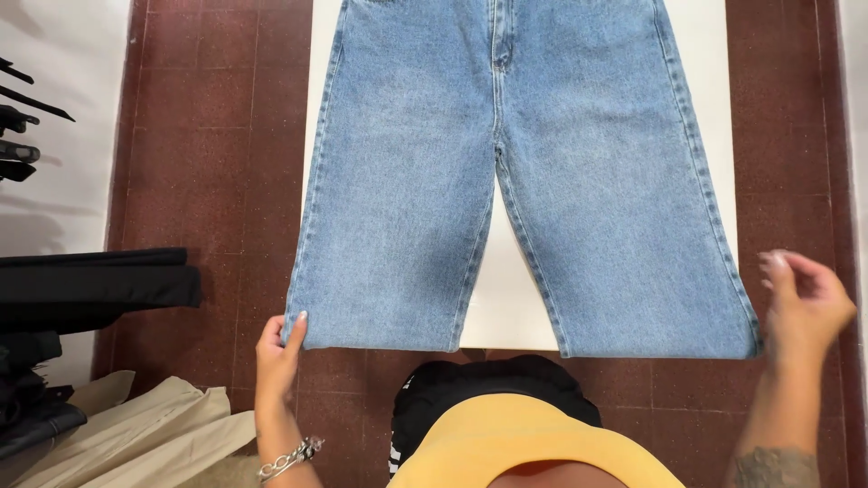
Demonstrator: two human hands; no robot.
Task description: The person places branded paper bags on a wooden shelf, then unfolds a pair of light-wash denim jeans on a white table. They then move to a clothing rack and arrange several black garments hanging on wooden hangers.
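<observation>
— Head view: we see the blue jeans [520, 172] spread flat on the white board [506, 307], hems toward us at 6 o'clock. We judge we are straightening the legs.

— And our left hand [276, 352]?

— At 7 o'clock, its fingers [297, 327] pinched shut on the left hem corner.

— Our right hand [805, 303]?

— At 4 o'clock, fingers spread loosely, holding nothing, just beside the other hem corner. Gripping that corner seems the next need, tension matched on both sides.

Light-blue jeans [506, 172] lie flat, front up, legs spread, on white board.
</observation>
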